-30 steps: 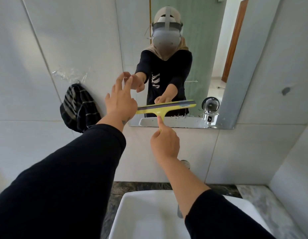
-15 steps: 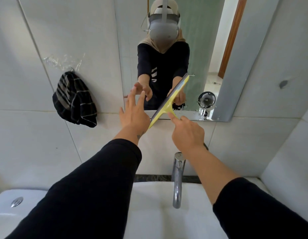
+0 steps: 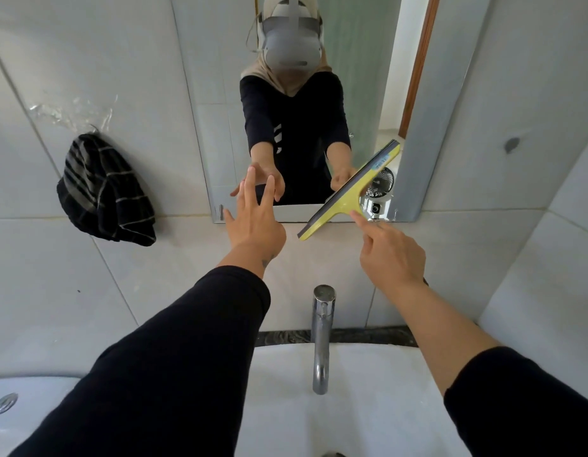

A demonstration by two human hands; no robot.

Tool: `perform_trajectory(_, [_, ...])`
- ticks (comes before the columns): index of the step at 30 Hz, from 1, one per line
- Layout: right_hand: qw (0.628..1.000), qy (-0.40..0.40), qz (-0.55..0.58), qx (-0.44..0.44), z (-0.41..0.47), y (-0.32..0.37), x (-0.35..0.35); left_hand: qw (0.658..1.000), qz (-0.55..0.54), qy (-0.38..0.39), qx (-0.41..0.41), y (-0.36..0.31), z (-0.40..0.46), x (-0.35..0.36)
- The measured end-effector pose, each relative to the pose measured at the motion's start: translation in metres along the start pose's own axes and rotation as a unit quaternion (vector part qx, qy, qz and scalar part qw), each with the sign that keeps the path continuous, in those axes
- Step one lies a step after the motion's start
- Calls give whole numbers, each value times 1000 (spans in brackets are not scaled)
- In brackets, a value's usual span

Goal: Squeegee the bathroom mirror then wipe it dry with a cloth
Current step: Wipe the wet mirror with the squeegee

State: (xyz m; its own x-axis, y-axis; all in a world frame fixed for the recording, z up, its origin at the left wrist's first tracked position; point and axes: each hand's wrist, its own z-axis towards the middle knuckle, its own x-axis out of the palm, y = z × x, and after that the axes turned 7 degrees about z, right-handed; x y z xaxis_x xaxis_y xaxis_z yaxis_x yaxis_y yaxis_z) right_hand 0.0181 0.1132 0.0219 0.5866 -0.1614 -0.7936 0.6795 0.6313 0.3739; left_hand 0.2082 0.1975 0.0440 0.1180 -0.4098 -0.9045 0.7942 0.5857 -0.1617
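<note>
The bathroom mirror (image 3: 213, 103) hangs on the tiled wall straight ahead. My right hand (image 3: 390, 253) grips the handle of a yellow squeegee (image 3: 347, 194), index finger along it. The blade is tilted, upper end to the right, and lies over the mirror's lower right corner. My left hand (image 3: 254, 222) is open with fingers spread, its fingertips at the mirror's bottom edge. A black cloth with pale stripes (image 3: 105, 189) hangs on the wall left of the mirror, apart from both hands.
A chrome tap (image 3: 320, 338) rises from the white basin (image 3: 368, 400) right under my arms. A toilet cistern lid with a flush button (image 3: 4, 403) shows at bottom left. A side wall closes in on the right. The mirror reflects a small fan (image 3: 380, 184).
My right hand moved the squeegee rightward, from the mirror's lower middle to its lower right corner, after tilting it from level a second ago. The view dropped, showing more basin.
</note>
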Motion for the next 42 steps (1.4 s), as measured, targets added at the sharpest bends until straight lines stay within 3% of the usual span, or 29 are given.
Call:
perform_trajectory(13, [985, 17, 133, 111, -18, -39, 6, 1000, 10, -19, -19, -8, 3, 17])
perform_trajectory(19, [978, 25, 148, 147, -21, -41, 14, 999, 12, -8, -40, -19, 0, 19])
perform_trajectory(25, [967, 90, 136, 193, -36, -61, 11, 1000, -15, -12, 0, -54, -23, 26])
perform_trajectory(28, [974, 111, 92, 177, -42, -69, -7, 998, -47, -13, 45, -77, -31, 29])
perform_trajectory(35, [972, 184, -7, 143, -51, -91, -65, 968, -147, 67, 190, -151, -44, 36])
perform_trajectory(42, [964, 228, -136, 24, -53, -102, -112, 958, -208, 109, 166, -206, -47, 30])
